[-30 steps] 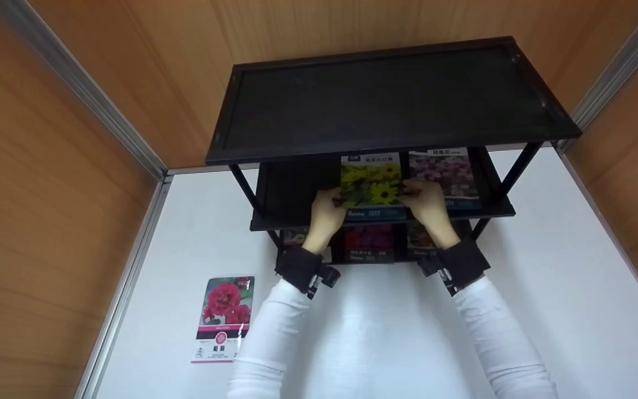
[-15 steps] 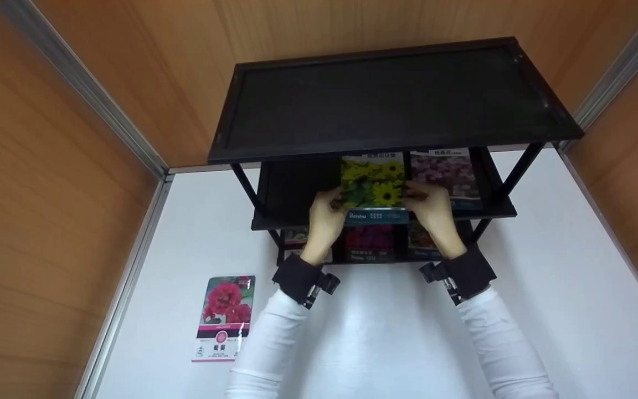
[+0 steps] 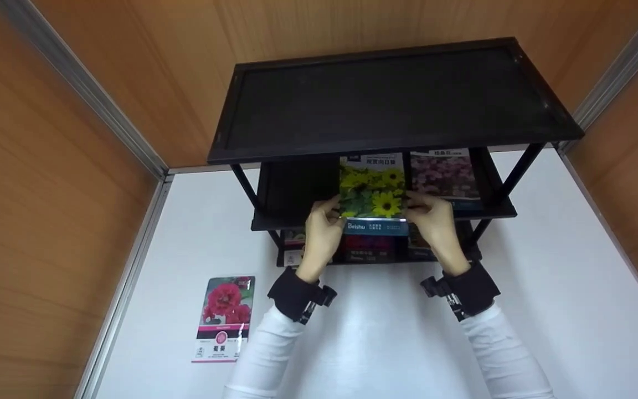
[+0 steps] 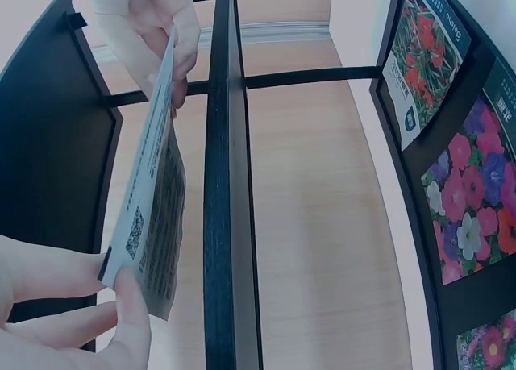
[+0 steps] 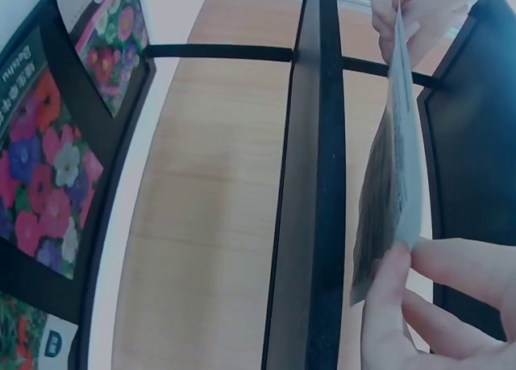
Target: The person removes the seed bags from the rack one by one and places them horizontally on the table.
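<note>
A flower seed packet with yellow blooms and a dark teal bottom band is at the middle shelf of a black rack. My left hand pinches its left edge between thumb and fingers. On the opposite edge, my right hand pinches it the same way. The packet's lower end sticks out past the shelf's front edge. Both wrist views show the packet nearly edge-on, apart from the shelf bar, with printed text on its back.
A packet with pink flowers lies on the middle shelf at right. Several packets lie on the bottom shelf, one with mixed petunia-like blooms. The rack's top board overhangs the hands. A red-flowered packet lies on the white table at left.
The yellow-flowered packet has come forward, its lower end now beyond the middle shelf's front edge. Both hands have moved back toward the body with it, keeping their pinch.
</note>
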Demonstrator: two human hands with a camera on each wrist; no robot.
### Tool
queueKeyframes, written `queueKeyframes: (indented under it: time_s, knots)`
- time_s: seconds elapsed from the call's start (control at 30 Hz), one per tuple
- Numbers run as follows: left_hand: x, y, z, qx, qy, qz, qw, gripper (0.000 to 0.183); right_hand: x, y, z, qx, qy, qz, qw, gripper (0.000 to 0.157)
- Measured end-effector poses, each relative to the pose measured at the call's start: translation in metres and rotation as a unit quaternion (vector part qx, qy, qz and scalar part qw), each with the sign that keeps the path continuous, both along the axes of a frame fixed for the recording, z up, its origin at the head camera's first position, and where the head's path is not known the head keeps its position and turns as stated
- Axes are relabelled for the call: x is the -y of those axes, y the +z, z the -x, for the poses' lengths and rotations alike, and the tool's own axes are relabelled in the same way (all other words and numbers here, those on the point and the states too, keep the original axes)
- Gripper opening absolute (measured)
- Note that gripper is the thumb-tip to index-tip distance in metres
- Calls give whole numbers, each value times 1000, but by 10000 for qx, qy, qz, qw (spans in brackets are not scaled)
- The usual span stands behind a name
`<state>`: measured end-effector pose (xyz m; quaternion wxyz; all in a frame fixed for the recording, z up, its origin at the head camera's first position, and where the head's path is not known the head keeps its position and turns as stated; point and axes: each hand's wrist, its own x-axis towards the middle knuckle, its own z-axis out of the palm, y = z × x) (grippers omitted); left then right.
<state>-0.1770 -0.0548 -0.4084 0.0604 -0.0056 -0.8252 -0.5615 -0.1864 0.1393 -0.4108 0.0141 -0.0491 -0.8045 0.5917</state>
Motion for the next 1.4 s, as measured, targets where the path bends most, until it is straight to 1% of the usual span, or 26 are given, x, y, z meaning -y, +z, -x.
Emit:
queueKeyframes:
  time_s: [0.07,0.2,0.43,0.67,1.0,1.23,1.4]
  knots:
    - [0,-1,-3,-2,-12,-104,9999,41,1,-2,-3,0,-86,-25,10000,38]
    - [0,-2,-9,-18,1,-154,9999,42,1,-4,-9,16,-163,-86,9998,38]
    - [2,-3,-20,-188,42,-217,9996,43,1,-4,-18,-21,-188,-158,9997,37]
    - [2,-6,-30,-382,90,-163,9991,43,3,-6,-27,-32,-279,106,9995,38]
    - [6,-14,-47,-571,162,-191,9981,41,9,-10,-46,-115,-451,531,9975,37]
    - [9,-16,-56,-599,169,-295,9976,42,14,-15,-53,-163,-571,675,9960,37]
    - [12,-18,-62,-566,187,-387,9975,42,17,-19,-60,-69,-616,859,9944,37]
